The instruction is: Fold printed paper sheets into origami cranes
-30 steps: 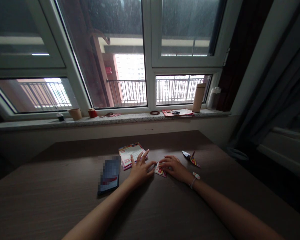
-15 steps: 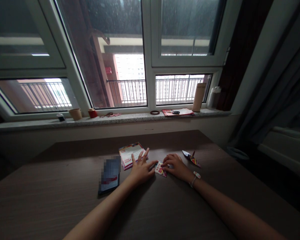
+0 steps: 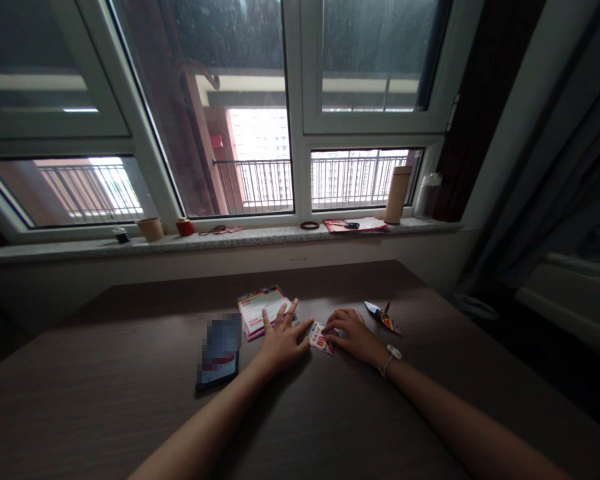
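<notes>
A small piece of folded printed paper (image 3: 319,338) with large red digits lies on the brown table between my hands. My left hand (image 3: 281,341) is spread with its fingers apart, its index finger and thumb at the paper's left edge. Curled over the right side of the paper, my right hand (image 3: 351,335) grips it with bent fingertips; the exact pinch is partly hidden. A stack of printed sheets (image 3: 265,312) lies just beyond my left fingers. To the right of my right hand rests another folded paper piece (image 3: 384,318) with a pointed white tip.
A dark phone-like device (image 3: 220,353), its screen blurred, lies left of my left forearm. On the windowsill stand a paper cup (image 3: 151,229), a red container (image 3: 185,227), a beige bottle (image 3: 397,195) and a whitish bottle (image 3: 428,195). Scissors (image 3: 351,225) lie on red-edged papers (image 3: 375,225) there.
My left index fingertip has drawn back slightly from the folded paper's upper edge. The right hand and the paper stay nearly where they were.
</notes>
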`<control>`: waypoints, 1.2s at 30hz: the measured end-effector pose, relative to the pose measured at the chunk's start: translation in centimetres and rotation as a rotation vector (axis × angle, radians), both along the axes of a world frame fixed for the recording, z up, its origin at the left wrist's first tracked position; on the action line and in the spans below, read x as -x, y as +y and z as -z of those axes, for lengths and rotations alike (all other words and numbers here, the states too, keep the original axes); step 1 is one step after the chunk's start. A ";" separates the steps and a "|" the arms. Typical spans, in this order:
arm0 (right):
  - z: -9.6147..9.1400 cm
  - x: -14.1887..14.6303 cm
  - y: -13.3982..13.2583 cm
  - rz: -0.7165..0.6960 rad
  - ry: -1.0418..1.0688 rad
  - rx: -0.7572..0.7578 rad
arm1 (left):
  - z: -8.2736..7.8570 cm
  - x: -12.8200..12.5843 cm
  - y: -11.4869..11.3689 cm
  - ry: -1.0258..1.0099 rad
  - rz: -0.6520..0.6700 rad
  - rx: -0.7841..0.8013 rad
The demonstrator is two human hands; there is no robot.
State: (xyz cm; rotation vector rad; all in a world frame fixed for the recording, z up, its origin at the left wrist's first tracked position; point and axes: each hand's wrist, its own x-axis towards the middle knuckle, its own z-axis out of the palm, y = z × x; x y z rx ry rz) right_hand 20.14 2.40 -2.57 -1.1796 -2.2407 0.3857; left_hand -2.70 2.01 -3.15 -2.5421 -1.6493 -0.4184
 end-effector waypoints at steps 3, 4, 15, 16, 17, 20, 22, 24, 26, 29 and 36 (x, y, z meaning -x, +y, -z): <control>0.2 -0.1 0.0 0.015 -0.019 -0.038 | -0.5 -0.1 -0.3 -0.013 0.004 0.020; 0.2 -0.1 0.0 0.030 -0.021 -0.051 | -0.6 -0.1 -0.4 -0.021 0.015 0.027; 0.6 -0.4 0.3 0.056 -0.004 -0.038 | -1.1 -0.2 -0.6 -0.082 0.116 0.034; 0.6 -0.4 0.3 0.053 0.003 -0.035 | -1.2 -0.2 -0.6 -0.080 0.120 0.037; 0.6 -0.4 0.4 0.051 0.011 -0.033 | -1.2 -0.2 -0.6 -0.079 0.126 0.042; 0.6 -0.4 0.3 0.043 0.032 -0.043 | -1.5 -0.1 -0.8 -0.086 0.162 0.066; 0.7 -0.4 0.3 0.034 0.037 -0.067 | -1.7 -0.1 -0.9 -0.097 0.197 0.086; 0.7 -0.3 0.2 0.017 0.034 -0.088 | -1.9 0.0 -1.0 -0.112 0.222 0.107; 0.6 -0.3 0.2 -0.004 0.025 -0.088 | -2.0 0.0 -1.0 -0.129 0.233 0.121; 0.6 -0.3 0.2 -0.027 0.011 -0.056 | -2.0 -0.1 -1.0 -0.150 0.237 0.118; 1.1 -0.5 0.5 -0.061 0.010 -0.036 | -1.9 -0.4 -1.0 -0.179 0.218 0.076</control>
